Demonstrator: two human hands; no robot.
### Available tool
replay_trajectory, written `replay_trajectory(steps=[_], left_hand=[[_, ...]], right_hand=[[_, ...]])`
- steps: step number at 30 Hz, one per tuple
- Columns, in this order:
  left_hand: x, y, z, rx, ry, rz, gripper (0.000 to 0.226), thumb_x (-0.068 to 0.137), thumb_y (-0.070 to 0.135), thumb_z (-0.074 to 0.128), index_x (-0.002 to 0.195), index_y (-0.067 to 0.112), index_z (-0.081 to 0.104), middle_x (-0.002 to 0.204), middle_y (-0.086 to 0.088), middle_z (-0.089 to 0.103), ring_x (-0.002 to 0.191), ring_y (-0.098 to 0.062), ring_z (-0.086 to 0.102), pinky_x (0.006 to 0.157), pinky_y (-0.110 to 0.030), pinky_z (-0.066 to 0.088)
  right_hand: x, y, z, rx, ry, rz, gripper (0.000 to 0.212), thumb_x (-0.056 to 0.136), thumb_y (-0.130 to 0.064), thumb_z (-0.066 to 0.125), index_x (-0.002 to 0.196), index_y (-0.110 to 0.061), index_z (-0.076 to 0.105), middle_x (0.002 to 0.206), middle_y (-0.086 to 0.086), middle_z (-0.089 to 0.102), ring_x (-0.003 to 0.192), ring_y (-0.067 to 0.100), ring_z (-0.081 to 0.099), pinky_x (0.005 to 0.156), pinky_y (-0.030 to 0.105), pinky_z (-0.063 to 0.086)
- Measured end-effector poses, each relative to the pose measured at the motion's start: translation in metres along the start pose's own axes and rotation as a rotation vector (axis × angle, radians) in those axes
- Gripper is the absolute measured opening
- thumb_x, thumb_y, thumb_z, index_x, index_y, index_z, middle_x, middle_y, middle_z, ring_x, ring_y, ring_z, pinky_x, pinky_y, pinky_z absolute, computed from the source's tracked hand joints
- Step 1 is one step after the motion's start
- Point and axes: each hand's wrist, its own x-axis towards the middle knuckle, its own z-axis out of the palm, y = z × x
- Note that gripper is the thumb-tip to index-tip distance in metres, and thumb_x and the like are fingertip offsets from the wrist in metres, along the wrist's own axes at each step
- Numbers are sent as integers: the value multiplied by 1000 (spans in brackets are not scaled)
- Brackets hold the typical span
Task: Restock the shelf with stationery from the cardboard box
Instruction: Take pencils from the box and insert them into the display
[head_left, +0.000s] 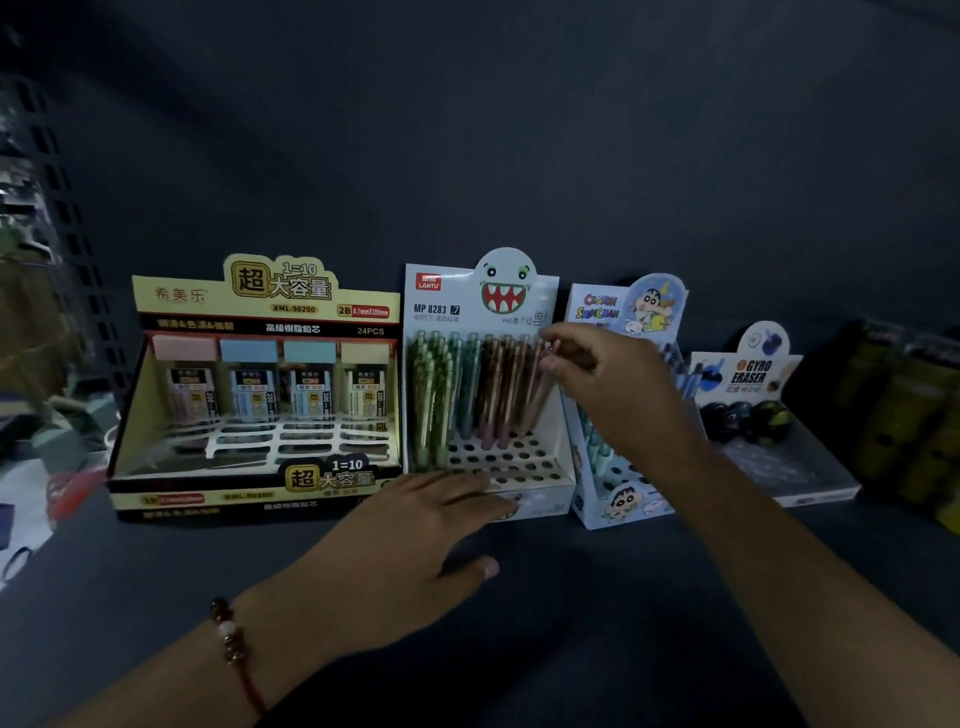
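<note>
Pinching a pencil top (551, 347), the right hand (618, 384) reaches over the pencil box (550, 457); left hand (415, 535) flat, fingers straight, against its near edge.

Glossy printed cardboard pencil display (540, 296)

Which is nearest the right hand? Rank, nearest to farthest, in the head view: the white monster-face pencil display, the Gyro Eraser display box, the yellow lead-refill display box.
1. White monster-face pencil display: the right hand is at its pencil tops.
2. Gyro Eraser display box: to the hand's right.
3. Yellow lead-refill display box: far left.
</note>
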Motion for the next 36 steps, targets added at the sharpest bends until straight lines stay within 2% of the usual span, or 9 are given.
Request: replay_trajectory(steps=[5,10,12,15,18,21,26,30,36], left_hand=[[-1,0,0,-6,1,4,55,99,57,38,149,51,18,159,24,13,144,0,10,106,-12,-3],[-1,1,-1,2,-6,6,54,99,57,38,149,50,20,160,23,11,145,-1,8,105,-11,-5],[-1,2,-2,-7,-10,5,53,99,57,39,149,50,20,160,23,11,145,0,8,103,-9,-6],[-1,1,-3,-13,-7,11,53,99,56,39,149,50,21,160,22,12,145,-1,9,106,-13,-2],[-1,1,-3,-9,-7,13,54,99,57,39,149,49,22,160,21,13,145,-2,10,107,-14,1],[-2,0,-3,-9,-9,15,53,99,56,39,149,47,25,160,21,15,145,-2,11,107,-14,1],[-2,0,-3,-9,-13,13,52,99,56,39,149,46,27,160,20,15,145,-3,12,106,-14,1],[-2,-1,-3,-10,-12,19,51,99,56,39,148,46,29,160,19,16,146,-3,12,106,-13,-1],[-1,-2,-2,-4,6,26,51,99,57,40,148,45,30,158,20,20,144,-2,15,106,-12,1]], right_hand=[[17,4,0,41,-39,28,24,92,-22,67,115,-17,70,92,-6,67,90,12,65,86,41,57],[33,1,0,8,-135,25,26,91,-20,69,116,-14,70,102,2,68,98,18,66,87,44,56],[41,0,-3,-8,-163,44,22,91,-20,68,113,-14,71,105,6,70,94,19,68,85,43,58],[51,0,-6,-24,-203,91,14,93,-16,66,106,-15,71,97,9,72,76,22,71,77,41,60],[58,2,-7,11,-248,110,15,92,-7,64,103,-14,70,88,10,73,75,24,72,77,42,60],[60,4,-8,11,-303,105,14,92,-9,66,105,-12,71,85,9,73,76,21,72,79,41,60],[55,3,-5,-104,-381,37,22,95,-15,62,116,-13,71,97,7,74,84,19,70,80,38,59],[55,2,-5,-240,-381,-40,28,95,-21,63,122,-17,69,120,3,69,102,15,64,83,26,47],[56,3,8,-395,-383,-87,31,96,-25,62,125,-15,67,121,8,69,107,23,63,91,36,50]])
